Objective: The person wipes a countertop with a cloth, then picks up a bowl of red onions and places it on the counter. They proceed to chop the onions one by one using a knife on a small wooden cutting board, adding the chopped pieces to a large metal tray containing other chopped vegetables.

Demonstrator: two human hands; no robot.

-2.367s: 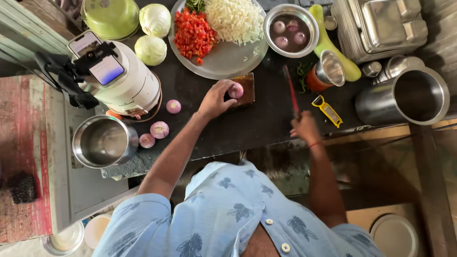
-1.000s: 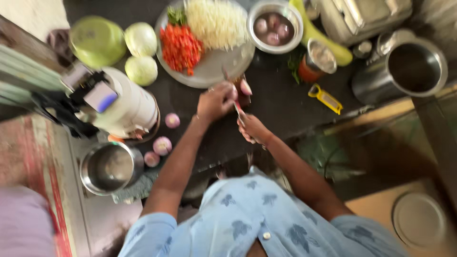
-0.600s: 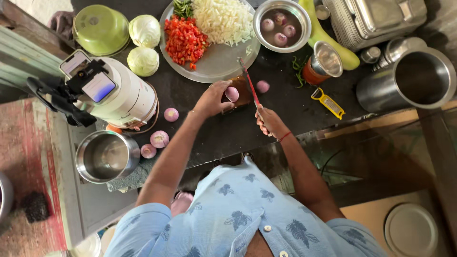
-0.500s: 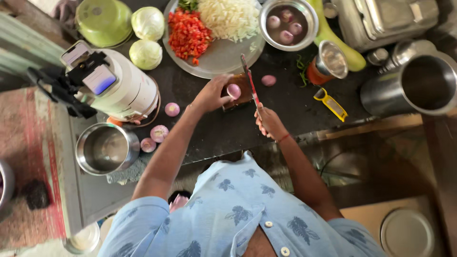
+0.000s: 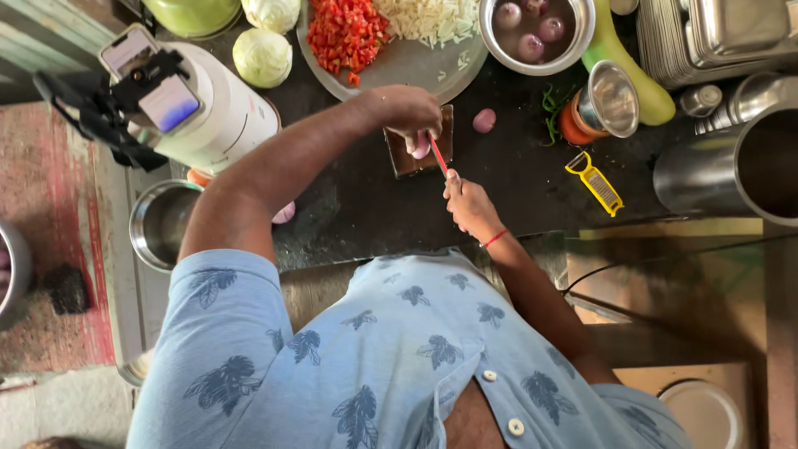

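The left hand (image 5: pixel 409 111) pressed down on a peeled pink onion (image 5: pixel 421 148) that lay on a small brown cutting board (image 5: pixel 405 158) on the dark tabletop (image 5: pixel 515 179), its grip curled narrow over the onion. The right hand (image 5: pixel 468 204) had its grip closed around the red handle of a knife (image 5: pixel 437 154), whose blade met the onion just beside the left fingertips. Another peeled onion (image 5: pixel 484 120) lay near the board, below a steel plate (image 5: pixel 416 65) of chopped tomato (image 5: pixel 345 33) and shredded cabbage (image 5: pixel 432 17).
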